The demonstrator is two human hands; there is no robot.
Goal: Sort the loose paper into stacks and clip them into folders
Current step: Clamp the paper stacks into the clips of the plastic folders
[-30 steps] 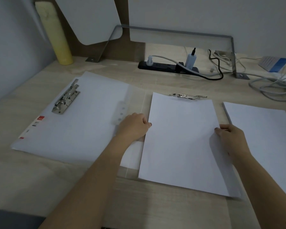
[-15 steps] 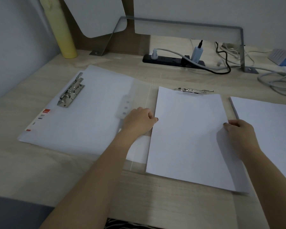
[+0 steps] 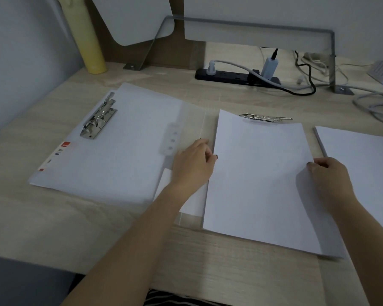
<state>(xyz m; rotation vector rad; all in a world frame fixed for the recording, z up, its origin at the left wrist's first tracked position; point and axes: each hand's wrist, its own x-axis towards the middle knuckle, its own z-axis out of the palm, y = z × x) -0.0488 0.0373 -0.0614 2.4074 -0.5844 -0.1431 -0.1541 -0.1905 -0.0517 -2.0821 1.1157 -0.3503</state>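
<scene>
grip: left hand (image 3: 194,165) fingertips pinched on the left edge of the paper stack (image 3: 261,177); right hand (image 3: 331,175) curled on its right edge, thumb on top. Both closed on the same stack.
stack: lying flat on the right half of the open folder (image 3: 111,146), top edge just short of the flat clip (image 3: 265,117), not under it.
change: over the last second the hands kept the same hold; the stack looks barely shifted, most of the apparent shift is the camera. Reads as squaring up, so clipping not yet done.
left half: second clip (image 3: 98,117), levers raised, nothing under it.
remaining: loose paper pile (image 3: 363,164) just right of the stack, unsorted.
clutter: power strip (image 3: 237,76) and cables (image 3: 372,102) at the back of the desk (image 3: 53,217), well apart from the work.
blockers: none visible; clip must open before the stack slides under.
</scene>
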